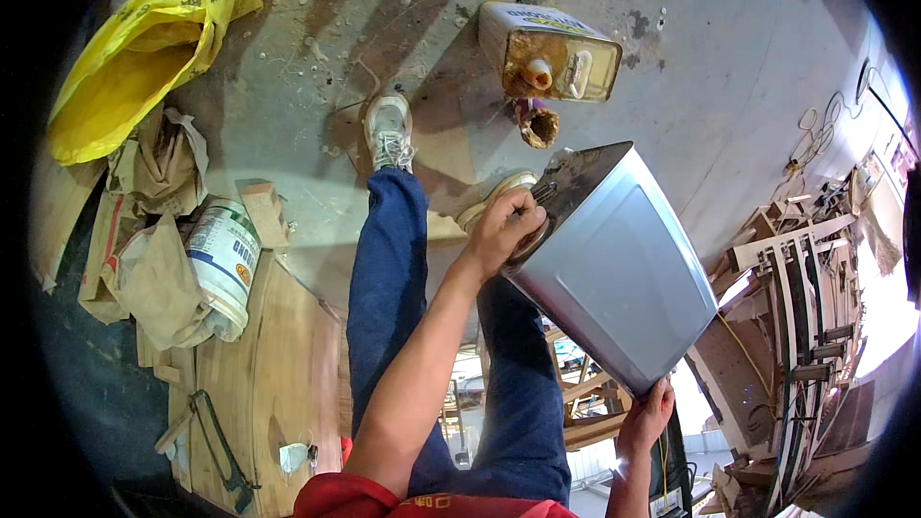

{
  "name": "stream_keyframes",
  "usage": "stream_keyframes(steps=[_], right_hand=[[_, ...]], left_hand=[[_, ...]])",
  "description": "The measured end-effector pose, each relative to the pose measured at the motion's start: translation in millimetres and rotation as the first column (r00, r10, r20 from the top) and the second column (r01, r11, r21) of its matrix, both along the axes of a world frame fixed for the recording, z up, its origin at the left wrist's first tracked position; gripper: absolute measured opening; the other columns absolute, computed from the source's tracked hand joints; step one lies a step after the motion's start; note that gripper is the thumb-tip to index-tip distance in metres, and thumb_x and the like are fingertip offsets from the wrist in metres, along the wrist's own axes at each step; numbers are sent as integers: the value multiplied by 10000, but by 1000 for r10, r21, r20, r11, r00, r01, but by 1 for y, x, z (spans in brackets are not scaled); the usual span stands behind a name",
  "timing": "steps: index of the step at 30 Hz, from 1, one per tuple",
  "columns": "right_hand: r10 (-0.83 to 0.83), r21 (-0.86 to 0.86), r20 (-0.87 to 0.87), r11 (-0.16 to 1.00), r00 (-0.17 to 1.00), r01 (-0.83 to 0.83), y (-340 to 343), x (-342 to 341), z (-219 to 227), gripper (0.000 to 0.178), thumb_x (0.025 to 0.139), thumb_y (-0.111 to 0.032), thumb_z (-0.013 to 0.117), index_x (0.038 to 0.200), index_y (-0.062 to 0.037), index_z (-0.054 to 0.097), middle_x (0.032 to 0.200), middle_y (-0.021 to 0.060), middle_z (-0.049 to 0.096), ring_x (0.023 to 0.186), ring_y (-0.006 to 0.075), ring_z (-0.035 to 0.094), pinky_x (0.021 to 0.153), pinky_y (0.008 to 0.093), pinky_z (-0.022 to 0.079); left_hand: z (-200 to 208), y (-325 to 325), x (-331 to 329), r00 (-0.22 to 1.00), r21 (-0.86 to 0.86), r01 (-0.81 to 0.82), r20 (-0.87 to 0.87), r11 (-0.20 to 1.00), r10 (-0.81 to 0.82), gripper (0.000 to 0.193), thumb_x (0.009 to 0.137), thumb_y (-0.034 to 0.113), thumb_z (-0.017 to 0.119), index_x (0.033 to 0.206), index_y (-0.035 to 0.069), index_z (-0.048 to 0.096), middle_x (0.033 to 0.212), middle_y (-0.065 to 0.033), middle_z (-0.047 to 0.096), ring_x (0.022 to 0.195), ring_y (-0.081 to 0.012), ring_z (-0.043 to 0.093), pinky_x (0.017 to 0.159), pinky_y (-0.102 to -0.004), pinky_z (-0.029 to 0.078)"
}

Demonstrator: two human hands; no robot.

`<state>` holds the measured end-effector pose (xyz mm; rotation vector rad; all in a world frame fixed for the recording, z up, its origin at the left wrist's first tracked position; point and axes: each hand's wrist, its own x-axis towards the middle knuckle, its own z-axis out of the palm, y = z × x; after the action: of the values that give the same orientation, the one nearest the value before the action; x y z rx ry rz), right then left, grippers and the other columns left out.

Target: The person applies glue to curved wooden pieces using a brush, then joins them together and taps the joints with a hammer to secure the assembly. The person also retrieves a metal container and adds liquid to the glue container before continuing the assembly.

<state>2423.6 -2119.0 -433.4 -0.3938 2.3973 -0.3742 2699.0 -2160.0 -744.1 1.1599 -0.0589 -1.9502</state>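
Left hand (506, 227) closed around the cap end of a large silver metal can (614, 273), gripping at its top corner. Right hand (648, 415) cups the can's bottom edge from below, fingers curled on it. Can is held tilted in the air, between both hands, top end pointing away from the body.

Just beyond the left hand: shoe toe (494, 197), then a small brown cup (539, 126) and a yellowish square tin (549, 53) on bare concrete floor (729, 67), open room past them. Right of the can: stacked wooden frames (801, 297), near. Left of the legs: wooden board (273, 374), white bucket (224, 264), crumpled paper sacks (153, 230), yellow bag (144, 48) further out.
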Motion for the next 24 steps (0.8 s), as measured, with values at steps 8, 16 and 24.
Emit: stream_keyframes(steps=[8, 16, 24], right_hand=[[10, 26, 15, 1000, 1000, -10, -3, 10, 11, 265, 1138, -341, 562, 1085, -81, 581, 1033, 30, 632, 973, 123, 591, 913, 321, 489], [25, 67, -28, 997, 999, -23, -10, 28, 18, 282, 1142, -330, 546, 1077, -56, 533, 1040, 40, 561, 1001, 142, 538, 950, 333, 448], [42, 132, -48, 991, 998, -35, -18, 41, 27, 295, 1154, -335, 517, 1068, -53, 523, 1039, 43, 549, 995, 133, 520, 943, 338, 443]], left_hand=[[-6, 4, 10, 997, 58, 24, -72, 998, -20, 321, 1029, 359, 674, 855, 121, 548, 838, 64, 486, 788, -49, 451, 705, -239, 358], [-10, 7, 17, 999, 23, 30, -43, 999, -29, 336, 1045, 364, 663, 844, 121, 546, 819, 59, 483, 781, -53, 447, 699, -245, 364], [-10, 5, 23, 995, 48, 14, -103, 999, -9, 315, 1055, 368, 660, 871, 135, 554, 838, 78, 473, 799, -39, 448, 709, -219, 371]])
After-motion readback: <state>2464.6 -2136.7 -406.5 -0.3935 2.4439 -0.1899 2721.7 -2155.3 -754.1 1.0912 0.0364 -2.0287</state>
